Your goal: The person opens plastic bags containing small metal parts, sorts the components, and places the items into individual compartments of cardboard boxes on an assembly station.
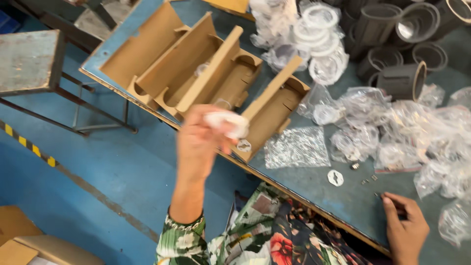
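Two hands are out over a blue-grey desk. The left hand is up in the air, its grip pinching a small white plastic piece just in front of the brown cardboard trays. The right hand rests low on the desk, fingers pressed together on a tiny dark part. Clear plastic bags, a white disc and grey round cases lie close by.

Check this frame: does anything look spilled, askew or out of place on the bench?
A few tiny metal parts and a flat round disc lie loose on the table, outside the plastic bags. The cardboard boxes sit askew, flaps open, over the table edge.
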